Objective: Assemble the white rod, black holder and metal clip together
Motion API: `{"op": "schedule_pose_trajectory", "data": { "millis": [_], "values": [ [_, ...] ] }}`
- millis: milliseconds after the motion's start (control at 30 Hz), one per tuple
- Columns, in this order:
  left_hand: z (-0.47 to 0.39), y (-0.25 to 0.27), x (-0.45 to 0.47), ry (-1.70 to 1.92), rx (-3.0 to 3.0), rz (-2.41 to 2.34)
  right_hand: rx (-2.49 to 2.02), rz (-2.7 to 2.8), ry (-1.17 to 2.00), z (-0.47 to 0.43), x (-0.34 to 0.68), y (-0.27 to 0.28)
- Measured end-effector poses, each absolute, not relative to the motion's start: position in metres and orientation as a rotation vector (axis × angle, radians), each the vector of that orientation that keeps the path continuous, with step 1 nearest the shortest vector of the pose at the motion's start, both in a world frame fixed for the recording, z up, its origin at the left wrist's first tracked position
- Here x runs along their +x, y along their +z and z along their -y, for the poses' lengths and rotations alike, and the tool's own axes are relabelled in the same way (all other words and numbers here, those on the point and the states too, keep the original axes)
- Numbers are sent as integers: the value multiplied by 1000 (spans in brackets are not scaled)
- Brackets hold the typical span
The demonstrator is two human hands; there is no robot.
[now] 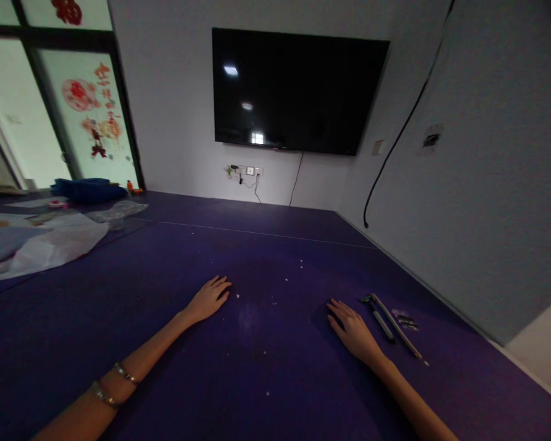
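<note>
My left hand (210, 297) lies flat on the purple tabletop (257, 331), palm down with its fingers stretched out. Nothing is in it, and a small white scrap (237, 296) lies just right of its fingertips. Across from it, my right hand (354, 331) also rests palm down and holds nothing. To the right of that hand lie a grey marker-like stick with dark ends (382, 322) and a long thin pale rod (397, 327) with a dark green piece at its top. Beside these is a small clear packet (404, 319) with dark items inside.
Crumpled clear plastic sheeting (59, 245) covers the left part of the table, with a dark blue cloth or bag (88, 190) and a small orange item (131, 187) behind. A television (298, 92) hangs on the wall. A black cable (404, 125) dangles at the right.
</note>
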State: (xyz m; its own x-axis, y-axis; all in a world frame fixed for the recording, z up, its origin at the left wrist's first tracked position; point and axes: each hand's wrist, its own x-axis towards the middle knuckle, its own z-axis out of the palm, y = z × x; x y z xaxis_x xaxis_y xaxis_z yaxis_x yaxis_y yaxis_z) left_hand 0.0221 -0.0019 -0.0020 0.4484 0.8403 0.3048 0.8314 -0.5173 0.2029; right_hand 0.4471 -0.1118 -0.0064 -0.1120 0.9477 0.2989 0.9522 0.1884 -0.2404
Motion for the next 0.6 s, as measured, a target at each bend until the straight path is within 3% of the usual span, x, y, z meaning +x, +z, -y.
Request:
{"op": "schedule_pose_trajectory", "data": {
  "millis": [433, 600],
  "values": [
    [-6, -7, 19, 624, 2695, -1505, -1649, 1946, 202, 105, 461, 2],
    [-8, -7, 19, 595, 2695, -1518, -1851, 1697, 60, 108, 495, 24]
  ]
}}
